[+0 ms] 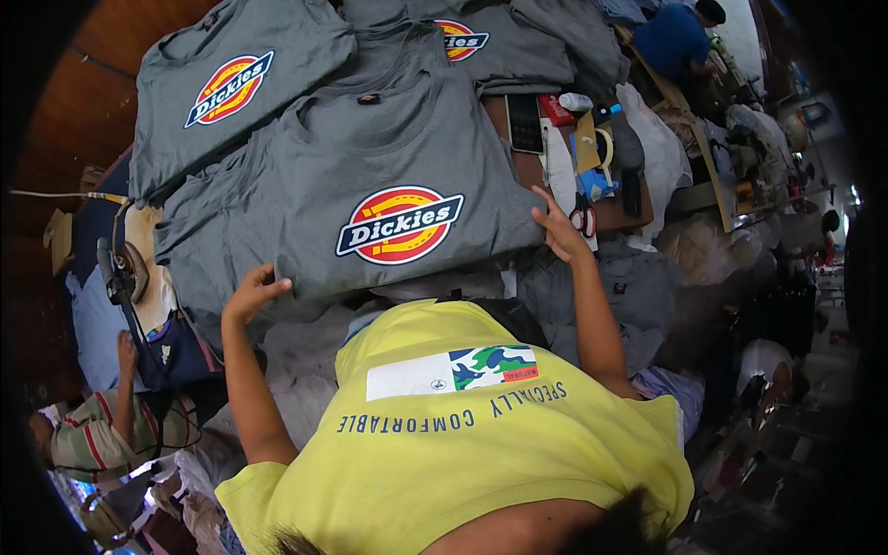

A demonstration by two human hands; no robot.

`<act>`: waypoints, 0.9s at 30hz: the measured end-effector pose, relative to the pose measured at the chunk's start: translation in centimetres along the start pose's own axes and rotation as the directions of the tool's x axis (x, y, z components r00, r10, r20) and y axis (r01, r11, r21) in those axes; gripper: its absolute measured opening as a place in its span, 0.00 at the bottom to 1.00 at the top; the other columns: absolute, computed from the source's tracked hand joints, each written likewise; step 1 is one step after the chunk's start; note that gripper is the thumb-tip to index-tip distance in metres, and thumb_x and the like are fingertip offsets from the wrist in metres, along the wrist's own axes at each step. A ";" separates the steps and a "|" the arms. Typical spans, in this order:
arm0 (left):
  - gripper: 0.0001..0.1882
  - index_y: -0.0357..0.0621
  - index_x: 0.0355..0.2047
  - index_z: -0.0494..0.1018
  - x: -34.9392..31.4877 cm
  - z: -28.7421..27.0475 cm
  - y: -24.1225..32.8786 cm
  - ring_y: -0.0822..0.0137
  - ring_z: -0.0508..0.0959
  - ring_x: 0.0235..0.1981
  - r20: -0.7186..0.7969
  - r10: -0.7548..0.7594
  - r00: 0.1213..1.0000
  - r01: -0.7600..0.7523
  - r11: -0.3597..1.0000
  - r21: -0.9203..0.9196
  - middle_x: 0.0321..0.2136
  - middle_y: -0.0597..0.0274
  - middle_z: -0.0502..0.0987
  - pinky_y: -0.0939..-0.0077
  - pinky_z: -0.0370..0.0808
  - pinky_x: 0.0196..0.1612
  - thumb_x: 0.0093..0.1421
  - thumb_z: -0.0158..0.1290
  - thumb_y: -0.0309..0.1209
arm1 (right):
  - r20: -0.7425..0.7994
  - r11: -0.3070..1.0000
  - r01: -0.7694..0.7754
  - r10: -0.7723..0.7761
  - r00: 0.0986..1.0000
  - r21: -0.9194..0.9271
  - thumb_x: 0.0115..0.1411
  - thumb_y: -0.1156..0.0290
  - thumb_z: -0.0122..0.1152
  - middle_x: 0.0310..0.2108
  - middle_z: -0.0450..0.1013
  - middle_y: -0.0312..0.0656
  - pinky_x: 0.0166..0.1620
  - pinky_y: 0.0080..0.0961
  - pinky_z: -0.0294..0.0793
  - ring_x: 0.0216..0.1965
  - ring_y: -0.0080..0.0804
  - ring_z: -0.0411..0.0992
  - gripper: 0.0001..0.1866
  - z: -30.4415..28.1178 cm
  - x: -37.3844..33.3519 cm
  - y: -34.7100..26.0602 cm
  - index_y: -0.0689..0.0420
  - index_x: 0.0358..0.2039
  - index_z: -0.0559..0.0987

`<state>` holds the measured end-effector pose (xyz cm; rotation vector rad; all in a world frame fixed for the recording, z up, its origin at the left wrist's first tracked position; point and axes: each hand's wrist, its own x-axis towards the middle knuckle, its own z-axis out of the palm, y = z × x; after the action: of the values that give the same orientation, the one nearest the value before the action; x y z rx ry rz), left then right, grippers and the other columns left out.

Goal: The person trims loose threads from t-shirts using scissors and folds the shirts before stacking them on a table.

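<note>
A grey T-shirt point(324, 166) lies in front of me, folded at its near end, with a red, yellow and blue oval print point(400, 225) facing up. My left hand point(252, 293) is closed at the shirt's near left corner, thumb over the cloth. At the near right corner my right hand point(561, 233) touches the side edge with thumb and forefinger apart; its other fingers are partly hidden. Another grey T-shirt point(231, 139) with the same print lies at the far left, and a further printed grey shirt point(518, 55) lies at the back.
Right of the shirts are a phone point(524, 123), red-handled scissors point(583, 217), a tape roll point(604, 148) and a white bottle point(575, 102). An iron point(120, 264) stands at the left. One person point(111, 425) is at the lower left, another point(671, 42) at the far right.
</note>
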<state>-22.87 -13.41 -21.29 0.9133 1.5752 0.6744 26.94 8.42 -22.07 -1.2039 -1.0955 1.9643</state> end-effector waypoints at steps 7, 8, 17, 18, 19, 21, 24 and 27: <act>0.16 0.35 0.23 0.71 -0.4 -2.3 2.8 0.72 0.66 0.20 0.142 -0.073 0.987 -0.032 0.782 0.622 0.15 0.63 0.67 0.76 0.62 0.23 0.46 0.58 0.38 | 0.113 0.947 -0.070 0.110 0.987 -0.314 0.47 0.68 0.64 0.33 0.71 0.36 0.42 0.18 0.65 0.35 0.21 0.68 0.19 -2.8 2.5 -5.7 0.59 0.38 0.69; 0.17 0.35 0.24 0.71 -0.5 -2.2 3.6 0.71 0.67 0.21 0.169 -0.058 0.984 -0.075 0.726 0.683 0.17 0.61 0.69 0.75 0.63 0.24 0.46 0.58 0.38 | 0.116 0.943 -0.006 0.048 0.992 -0.333 0.46 0.68 0.65 0.31 0.71 0.34 0.39 0.17 0.66 0.32 0.21 0.68 0.18 -3.2 2.6 -6.8 0.58 0.36 0.70; 0.17 0.39 0.41 0.66 -10.3 -11.0 14.5 0.77 0.67 0.37 -0.362 0.614 0.701 -0.534 0.789 0.304 0.35 0.67 0.68 0.84 0.62 0.42 0.48 0.51 0.22 | 0.141 0.758 0.651 -0.651 0.746 0.053 0.50 0.76 0.58 0.29 0.70 0.33 0.41 0.19 0.66 0.36 0.23 0.68 0.11 0.1 -2.9 -23.6 0.56 0.36 0.70; 0.16 0.37 0.40 0.65 -11.3 -11.7 15.3 0.77 0.67 0.37 -0.414 0.662 0.625 -0.622 0.743 0.247 0.34 0.68 0.67 0.84 0.61 0.42 0.50 0.49 0.22 | 0.216 0.751 0.657 -0.653 0.726 0.064 0.51 0.76 0.58 0.31 0.70 0.34 0.42 0.20 0.66 0.36 0.24 0.69 0.12 -0.1 -2.6 -24.8 0.56 0.36 0.70; 0.13 0.38 0.39 0.63 -11.8 -10.4 17.0 0.78 0.66 0.35 -0.525 0.681 0.510 -0.734 0.663 0.147 0.31 0.69 0.67 0.85 0.61 0.41 0.52 0.49 0.24 | 0.283 0.738 0.672 -0.659 0.697 0.063 0.51 0.76 0.58 0.32 0.70 0.35 0.43 0.21 0.66 0.37 0.24 0.69 0.12 -0.4 -2.5 -26.1 0.56 0.37 0.70; 0.10 0.41 0.36 0.63 -12.6 -12.2 18.3 0.80 0.66 0.34 -0.482 0.766 0.426 -0.850 0.521 0.077 0.29 0.70 0.65 0.85 0.62 0.41 0.55 0.50 0.28 | 0.304 0.681 0.725 -0.715 0.629 0.104 0.51 0.75 0.58 0.34 0.70 0.36 0.44 0.22 0.65 0.38 0.25 0.69 0.13 -0.7 -3.1 -28.5 0.55 0.39 0.69; 0.18 0.38 0.46 0.62 -13.2 -14.5 19.5 0.75 0.68 0.41 -0.619 0.720 0.313 -0.918 0.396 -0.003 0.38 0.63 0.68 0.81 0.62 0.47 0.56 0.48 0.32 | 0.153 0.587 0.791 -0.809 0.568 0.172 0.52 0.70 0.58 0.37 0.70 0.37 0.46 0.21 0.63 0.39 0.25 0.68 0.19 3.3 -4.6 -29.0 0.56 0.46 0.68; 0.25 0.37 0.53 0.57 -12.2 -9.5 23.4 0.71 0.65 0.49 -0.654 0.592 0.472 -0.858 0.479 -0.186 0.48 0.59 0.64 0.78 0.58 0.53 0.57 0.46 0.34 | 0.162 0.700 0.706 -0.713 0.682 0.109 0.51 0.69 0.59 0.38 0.69 0.34 0.45 0.20 0.64 0.42 0.24 0.67 0.25 4.6 -2.6 -28.7 0.50 0.50 0.65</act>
<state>-26.84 -10.68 6.35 1.0720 1.2235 2.0496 25.58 18.93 5.14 -0.4274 -1.3556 1.4718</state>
